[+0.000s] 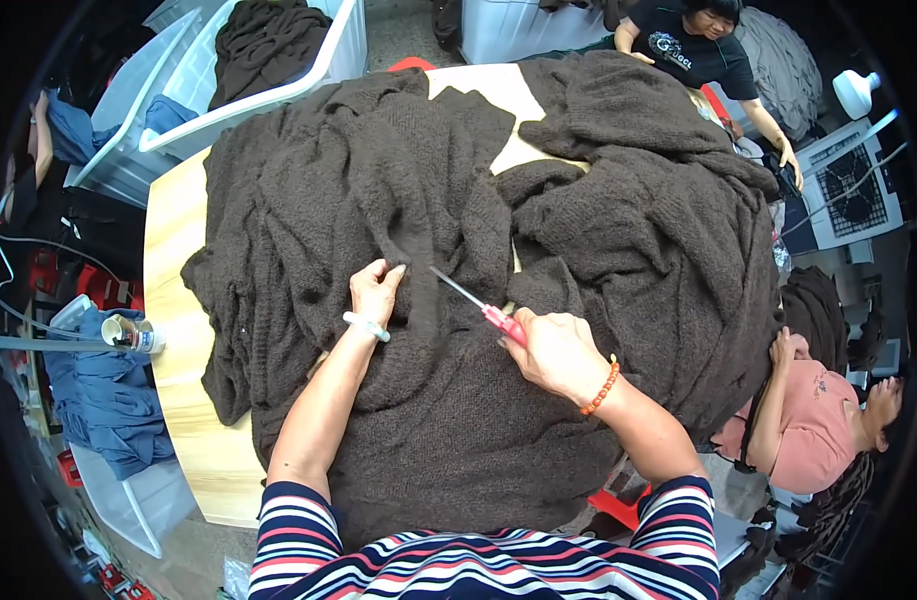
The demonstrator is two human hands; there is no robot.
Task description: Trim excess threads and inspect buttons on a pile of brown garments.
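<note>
A big heap of dark brown knitted garments (599, 230) covers most of a light wooden table (174, 250). My left hand (376, 291) presses and pinches a fold of the knit near the middle of the heap; a pale band circles that wrist. My right hand (554, 350), with an orange bead bracelet, grips small scissors with a red handle (484, 310). The thin metal blades point up and left toward my left hand, just above the fabric.
A white plastic bin (329, 55) with more dark knitwear stands at the back left. One person in a black shirt (694, 45) sits across the table, another in pink (814, 420) at the right. A small jar (129, 333) and blue cloth (109, 400) lie at the left.
</note>
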